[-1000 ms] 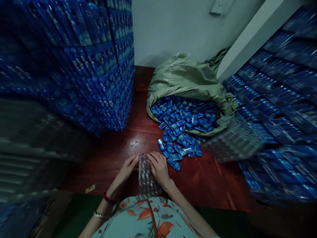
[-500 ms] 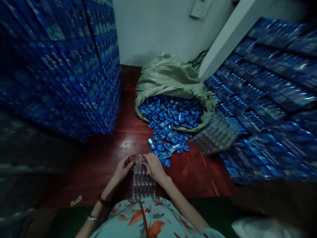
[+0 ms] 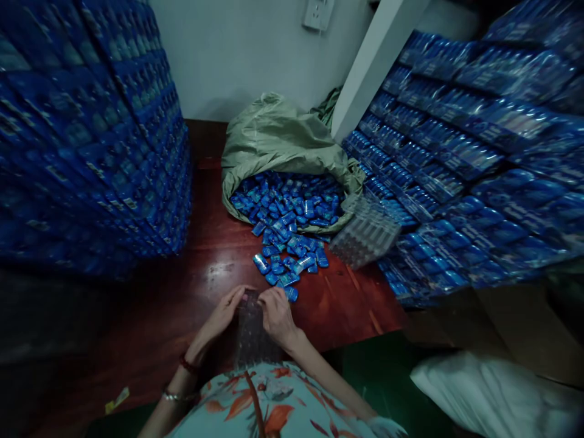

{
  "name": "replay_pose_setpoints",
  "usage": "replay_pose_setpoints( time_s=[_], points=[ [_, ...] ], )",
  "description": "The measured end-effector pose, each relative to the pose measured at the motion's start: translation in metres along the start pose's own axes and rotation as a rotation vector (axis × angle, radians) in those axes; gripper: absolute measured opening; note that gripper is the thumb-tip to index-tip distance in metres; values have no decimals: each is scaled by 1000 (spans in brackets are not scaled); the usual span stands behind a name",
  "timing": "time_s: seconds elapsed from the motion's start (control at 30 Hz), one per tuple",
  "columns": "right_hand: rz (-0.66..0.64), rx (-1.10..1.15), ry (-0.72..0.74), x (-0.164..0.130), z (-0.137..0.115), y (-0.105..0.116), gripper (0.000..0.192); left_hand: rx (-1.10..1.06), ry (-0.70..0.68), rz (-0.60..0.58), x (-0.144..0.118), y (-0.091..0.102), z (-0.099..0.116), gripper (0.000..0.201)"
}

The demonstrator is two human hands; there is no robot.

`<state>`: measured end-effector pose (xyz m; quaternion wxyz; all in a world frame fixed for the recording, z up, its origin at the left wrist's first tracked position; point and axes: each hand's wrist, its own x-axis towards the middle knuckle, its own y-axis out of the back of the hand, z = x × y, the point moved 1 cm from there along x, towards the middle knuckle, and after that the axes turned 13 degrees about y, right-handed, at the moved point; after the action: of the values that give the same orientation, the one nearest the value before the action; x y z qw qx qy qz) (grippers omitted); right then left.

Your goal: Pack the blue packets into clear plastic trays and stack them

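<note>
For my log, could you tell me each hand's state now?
Left hand: gripping the clear tray.
Right hand: gripping the same tray.

Your sleeves and top (image 3: 269,404) are pale mint with an orange-red floral print, and a red bracelet (image 3: 188,365) rings your left wrist. The clear tray (image 3: 250,334) shows a grid of pockets. Bright blue packets (image 3: 287,210) spill from an olive-green sack (image 3: 278,137) onto the reddish-brown table (image 3: 173,304).

A pale wall (image 3: 255,55) carried a white socket (image 3: 318,13) near its top. A white post (image 3: 374,67) leaned across the right side. The reddish wooden tabletop (image 3: 219,255) shone under dim light
</note>
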<state>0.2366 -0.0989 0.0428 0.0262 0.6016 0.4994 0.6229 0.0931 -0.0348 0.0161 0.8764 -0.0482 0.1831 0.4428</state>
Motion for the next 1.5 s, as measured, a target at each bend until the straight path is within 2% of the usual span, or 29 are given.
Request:
replay_pose_setpoints(
  time_s=[0.07,0.13,0.17,0.23,0.3,0.33,0.4,0.47,0.53,0.6,0.67,0.73,0.8,0.87,0.93,1.0,1.13,1.23,1.4,1.5],
  points=[
    [76,-79,30,-5,3,6,16,89,-40,33,1,1,0,37],
    [118,-214,-57,-10,18,20,19,149,-51,60,3,3,-2,35],
    [125,-304,-169,-14,29,31,20,160,-45,85,4,5,-3,35],
    [110,-495,-508,-28,59,60,22,120,-12,180,6,12,-7,37],
    [66,-640,-879,-48,90,94,30,-1,52,292,8,20,-11,43],
    [43,-694,-1014,-60,104,111,34,-78,90,329,8,24,-14,47],
    [-30,-747,-1098,-79,126,138,40,-218,155,347,7,28,-17,54],
    [-52,-795,-1026,-86,136,150,43,-293,182,316,5,28,-19,58],
    [-4,-759,-859,-78,131,141,43,-285,172,297,0,26,-17,59],
    [45,-528,-657,-56,109,113,37,-188,136,300,-5,25,-13,54],
    [12,-149,-464,-27,73,74,31,-43,85,291,-12,26,-6,45],
    [-146,159,-255,-1,34,34,33,76,35,247,-20,28,1,39],
    [-267,292,-148,15,4,2,36,131,6,204,-27,31,6,36],
    [-309,301,-132,19,-10,-17,37,143,3,185,-34,34,8,36],
    [-309,256,-177,15,-12,-25,39,128,7,176,-41,34,8,37],
    [-309,213,-203,8,-10,-26,41,91,16,163,-47,32,6,39],
    [-277,201,-131,-6,-10,-20,45,-39,102,145,-53,24,0,42],
    [-240,186,-122,-11,-12,-15,49,-113,98,128,-53,18,-1,44],
    [-245,107,-221,-8,-9,-8,30,-43,109,114,-49,11,5,42],
    [-215,101,-214,-8,-9,-10,16,39,111,76,-46,7,7,44]
  ],
)
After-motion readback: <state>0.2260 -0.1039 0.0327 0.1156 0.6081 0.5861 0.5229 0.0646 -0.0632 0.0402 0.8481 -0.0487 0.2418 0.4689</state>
